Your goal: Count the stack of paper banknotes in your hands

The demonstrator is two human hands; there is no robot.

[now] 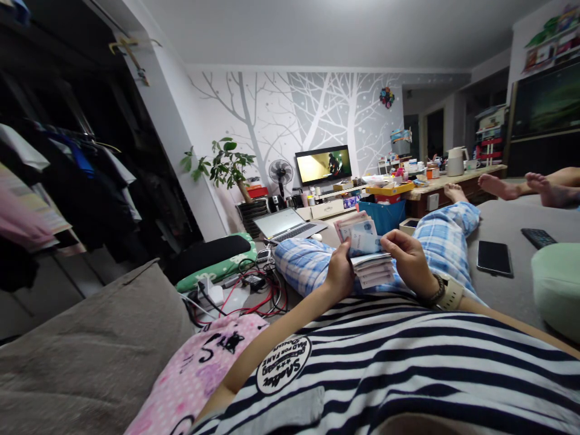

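Observation:
A wad of banknotes (pixel 364 237), bluish and pinkish, is held up over my lap. My left hand (pixel 339 270) grips its left side, with the thumb lying across the front. Lower parts of the notes fold over and hang in layers below the thumb. On the other side, my right hand (pixel 410 261) has its thumb and forefinger pinched at the right edge of a bluish note. The remaining right fingers are curled in. A light watch (pixel 449 293) and a dark bracelet are on the right wrist.
Left of my legs are an open laptop (pixel 292 226), tangled cables (pixel 267 293) and a pink blanket (pixel 217 350). To the right lie a phone (pixel 494 258), a remote (pixel 538 238) and a pale green cushion (pixel 557 290). Another person's bare feet (pixel 498 186) rest at the far right.

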